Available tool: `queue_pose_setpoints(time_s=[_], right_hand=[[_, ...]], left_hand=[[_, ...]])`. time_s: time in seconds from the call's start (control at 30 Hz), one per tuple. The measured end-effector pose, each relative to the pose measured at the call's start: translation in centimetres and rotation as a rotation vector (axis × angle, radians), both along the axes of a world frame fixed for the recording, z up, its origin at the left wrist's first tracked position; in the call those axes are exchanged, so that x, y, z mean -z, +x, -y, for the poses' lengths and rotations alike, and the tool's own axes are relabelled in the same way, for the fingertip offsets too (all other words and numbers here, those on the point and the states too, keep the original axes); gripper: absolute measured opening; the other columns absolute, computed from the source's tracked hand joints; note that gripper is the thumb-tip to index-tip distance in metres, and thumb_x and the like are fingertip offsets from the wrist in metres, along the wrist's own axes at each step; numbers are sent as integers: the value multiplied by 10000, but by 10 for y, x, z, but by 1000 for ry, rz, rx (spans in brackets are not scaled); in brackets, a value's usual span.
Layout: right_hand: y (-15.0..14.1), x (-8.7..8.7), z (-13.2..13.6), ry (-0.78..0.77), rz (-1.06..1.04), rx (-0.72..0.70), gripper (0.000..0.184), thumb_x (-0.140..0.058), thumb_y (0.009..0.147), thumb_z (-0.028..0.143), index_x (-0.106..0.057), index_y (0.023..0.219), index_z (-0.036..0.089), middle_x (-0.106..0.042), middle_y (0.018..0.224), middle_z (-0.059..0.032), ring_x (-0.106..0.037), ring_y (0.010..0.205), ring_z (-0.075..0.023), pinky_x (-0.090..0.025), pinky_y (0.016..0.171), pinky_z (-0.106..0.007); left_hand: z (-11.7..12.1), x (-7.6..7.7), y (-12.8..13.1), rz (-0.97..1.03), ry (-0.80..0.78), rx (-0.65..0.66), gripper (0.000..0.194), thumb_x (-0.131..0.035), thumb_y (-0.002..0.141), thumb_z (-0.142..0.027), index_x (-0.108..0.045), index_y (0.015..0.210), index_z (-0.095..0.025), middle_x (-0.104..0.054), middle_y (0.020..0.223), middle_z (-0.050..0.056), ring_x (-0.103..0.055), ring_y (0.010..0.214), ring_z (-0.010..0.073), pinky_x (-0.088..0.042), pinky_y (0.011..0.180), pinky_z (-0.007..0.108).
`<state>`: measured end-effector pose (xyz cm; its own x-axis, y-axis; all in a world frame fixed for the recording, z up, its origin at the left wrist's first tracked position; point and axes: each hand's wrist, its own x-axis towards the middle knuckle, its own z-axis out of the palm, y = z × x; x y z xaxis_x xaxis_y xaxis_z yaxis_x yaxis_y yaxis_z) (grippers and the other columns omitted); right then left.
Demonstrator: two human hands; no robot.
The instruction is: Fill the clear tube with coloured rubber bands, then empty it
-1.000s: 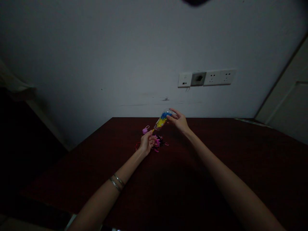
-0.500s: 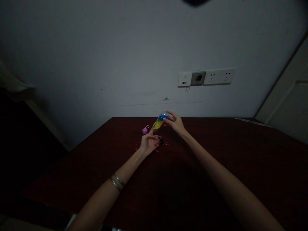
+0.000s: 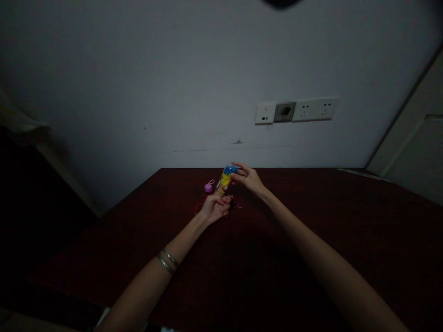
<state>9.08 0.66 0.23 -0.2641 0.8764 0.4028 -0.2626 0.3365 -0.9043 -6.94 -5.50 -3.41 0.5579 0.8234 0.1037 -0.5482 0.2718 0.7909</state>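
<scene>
A clear bottle is tilted above the table, its wide end up. Small blue pieces fill its upper part and small yellow pieces lie below them. My right hand grips the wide end between thumb and fingers. At the lower, narrow end, my left hand is closed, with the index finger reaching along the bottle's mouth and the other fingers curled. Small pink loops show beside and under the left hand, partly hidden by it. A purple cap with a pale loop rests left of the bottle.
The dark red-brown table meets a pale wall at its back edge. A row of wall sockets sits above the table's right half. A red cord or loop lies left of my left hand. A white door stands at right.
The bottle and my right hand have moved left and slightly down, and the bottle is more upright. My left hand has turned and covers more of the pink loops.
</scene>
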Motion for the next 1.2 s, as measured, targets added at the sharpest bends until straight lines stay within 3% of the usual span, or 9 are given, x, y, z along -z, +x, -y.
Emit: queue_pose_setpoints(time_s=[0.13, 0.37, 0.53, 0.77, 0.87, 1.07, 1.2], right_hand=[[3, 0, -3, 2, -8, 59, 593, -715, 593, 296, -518, 1142, 186, -672, 918, -59, -632, 769, -186, -539, 637, -318], [7, -3, -5, -1, -5, 155, 625, -717, 579, 337, -514, 1152, 192, -671, 928, -62, -633, 818, -203, -542, 675, -336], [8, -2, -8, 3, -17, 200, 650, -718, 571, 362, -508, 1163, 198, -665, 956, -65, -632, 825, -206, -547, 676, -339], [18, -7, -11, 9, -43, 251, 720, -718, 562, 363, -475, 1210, 165, -648, 1003, -106, -616, 894, -236, -550, 679, -352], [20, -12, -9, 23, -43, 251, 726, -713, 575, 353, -462, 1230, 165, -642, 1020, -118, -606, 929, -248, -548, 694, -358], [21, -22, -4, 70, -24, 242, 711, -706, 598, 343, -457, 1246, 188, -641, 1033, -108, -596, 958, -253, -549, 721, -368], [21, -26, -2, 86, -1, 234, 701, -704, 603, 330, -459, 1244, 187, -639, 1028, -105, -598, 950, -253, -548, 736, -381]], left_hand=[[-3, 3, 2, -10, -9, -50, 533, -467, 633, -69, -400, 1139, -225, -517, 643, -32, -436, 393, 65, -337, 358, 159], [-11, 9, 5, -70, -166, -282, 200, -554, 739, -193, -500, 928, -154, -562, 624, -15, -483, 415, 64, -421, 417, 187], [-14, 8, 7, -113, -220, -386, 238, -589, 757, -294, -540, 937, -145, -560, 602, -18, -499, 409, 60, -410, 399, 175], [-16, 9, 4, -150, -306, -480, 179, -524, 801, -303, -539, 798, -124, -554, 586, -6, -507, 409, 68, -408, 389, 184], [-15, 9, 2, -151, -302, -495, 142, -539, 782, -283, -543, 826, -148, -564, 605, -10, -518, 426, 73, -409, 403, 184], [-19, 15, -5, -122, -251, -476, 327, -454, 802, -393, -569, 1008, -166, -590, 634, 20, -538, 457, 99, -414, 423, 203], [-22, 16, -6, -228, -223, -500, 356, -413, 808, -415, -600, 907, -130, -588, 592, 32, -509, 413, 95, -412, 417, 210]])
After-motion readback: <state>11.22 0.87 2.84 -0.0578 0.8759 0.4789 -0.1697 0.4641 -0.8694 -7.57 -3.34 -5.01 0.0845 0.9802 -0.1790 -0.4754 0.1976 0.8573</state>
